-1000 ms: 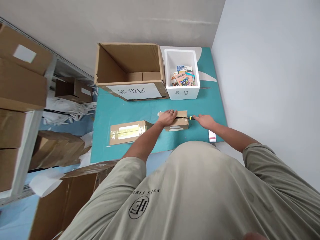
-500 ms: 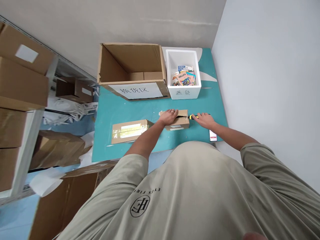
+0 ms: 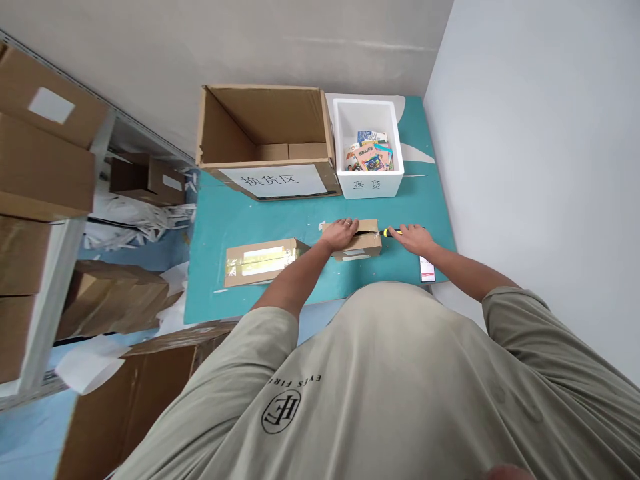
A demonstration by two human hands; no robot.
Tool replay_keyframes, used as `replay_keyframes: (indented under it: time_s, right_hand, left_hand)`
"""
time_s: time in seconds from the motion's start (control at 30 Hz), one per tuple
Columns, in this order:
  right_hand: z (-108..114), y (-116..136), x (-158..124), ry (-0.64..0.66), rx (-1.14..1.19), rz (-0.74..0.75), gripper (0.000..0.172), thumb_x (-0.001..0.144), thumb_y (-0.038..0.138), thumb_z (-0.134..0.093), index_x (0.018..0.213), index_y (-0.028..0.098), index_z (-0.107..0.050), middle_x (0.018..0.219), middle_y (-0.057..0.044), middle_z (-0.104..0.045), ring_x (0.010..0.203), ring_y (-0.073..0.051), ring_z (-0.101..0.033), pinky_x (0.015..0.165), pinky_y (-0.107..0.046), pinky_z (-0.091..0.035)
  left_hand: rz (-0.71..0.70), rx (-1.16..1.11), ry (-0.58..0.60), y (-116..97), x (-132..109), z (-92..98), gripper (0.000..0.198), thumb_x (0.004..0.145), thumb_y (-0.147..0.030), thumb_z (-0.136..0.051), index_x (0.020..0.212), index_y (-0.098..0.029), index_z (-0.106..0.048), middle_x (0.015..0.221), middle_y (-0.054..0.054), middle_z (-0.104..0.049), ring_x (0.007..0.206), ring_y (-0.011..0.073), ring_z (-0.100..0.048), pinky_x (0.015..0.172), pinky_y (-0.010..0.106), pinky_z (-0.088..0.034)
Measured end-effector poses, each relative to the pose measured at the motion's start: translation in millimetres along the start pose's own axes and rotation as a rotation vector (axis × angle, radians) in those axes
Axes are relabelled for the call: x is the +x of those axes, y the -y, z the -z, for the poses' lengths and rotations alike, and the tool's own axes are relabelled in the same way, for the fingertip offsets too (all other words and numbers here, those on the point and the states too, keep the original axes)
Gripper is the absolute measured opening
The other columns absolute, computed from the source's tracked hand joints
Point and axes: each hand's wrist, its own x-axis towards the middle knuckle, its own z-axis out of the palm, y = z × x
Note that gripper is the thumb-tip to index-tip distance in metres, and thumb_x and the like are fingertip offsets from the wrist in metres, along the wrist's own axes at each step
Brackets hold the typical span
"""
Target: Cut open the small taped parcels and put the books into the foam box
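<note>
A small cardboard box (image 3: pixel 369 248) rests on the teal table (image 3: pixel 300 217), with a dark gap between its top flaps. Across the left part of its top lies my left hand (image 3: pixel 340 233), fingers bent over the flap edge and holding the box steady; a ring shows on one finger. My right hand (image 3: pixel 413 238) is wrapped round a black and yellow utility knife (image 3: pixel 391 233). The blade end meets the box's right edge, where clear tape hangs at the seam. Below that hand, near the table edge, a phone (image 3: pixel 427 269) lies with its screen lit.
A taped cardboard box (image 3: pixel 261 261) sits to the left. Behind stand a large open carton (image 3: pixel 280 181) and a white foam box (image 3: pixel 370 185) holding several colourful booklets (image 3: pixel 373 157). A shelf with cartons (image 3: pixel 43 157) is at far left; a wall (image 3: pixel 540 133) rises on the right.
My right hand and the utility knife have shifted slightly to the right, along with the whole view. My left hand stays on the small box.
</note>
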Motion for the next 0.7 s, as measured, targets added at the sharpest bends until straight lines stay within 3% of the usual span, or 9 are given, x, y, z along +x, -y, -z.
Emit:
replay_keyframes:
  time_s: [0.3,0.53,0.7]
  right_hand:
    - [10.8,-12.2,10.2,-0.008,0.008,0.047,0.074,0.119,0.019,-0.036,0.192,0.026,-0.035,0.163,-0.030,-0.066,0.133,-0.040,-0.068,0.109,-0.050,-0.045]
    - [7.6,-17.9,20.1,-0.084,-0.035,0.078,0.070,0.120,0.014,-0.034,0.189,0.024,-0.041,0.157,-0.030,-0.070,0.127,-0.037,-0.072,0.105,-0.046,-0.047]
    - [-3.2,-30.3,18.4,-0.058,0.021,0.050,0.069,0.120,0.013,-0.035,0.188,0.025,-0.045,0.151,-0.026,-0.075,0.117,-0.034,-0.076,0.095,-0.040,-0.049]
  left_hand:
    - [-0.003,0.022,-0.007,2.5,-3.6,0.7,0.066,0.116,-0.032,-0.048,0.176,-0.009,-0.054,0.155,0.031,-0.072,0.142,0.0441,-0.071,0.126,0.056,-0.050]
    - [0.013,0.022,-0.053,3.0,-3.3,-0.9,0.057,0.116,-0.028,-0.051,0.170,-0.015,-0.063,0.149,0.028,-0.077,0.138,0.0418,-0.075,0.124,0.055,-0.056]
    - [0.003,0.003,-0.055,6.0,-4.9,-1.4,0.053,0.117,-0.026,-0.046,0.165,-0.015,-0.067,0.145,0.027,-0.078,0.135,0.0417,-0.077,0.121,0.057,-0.059]
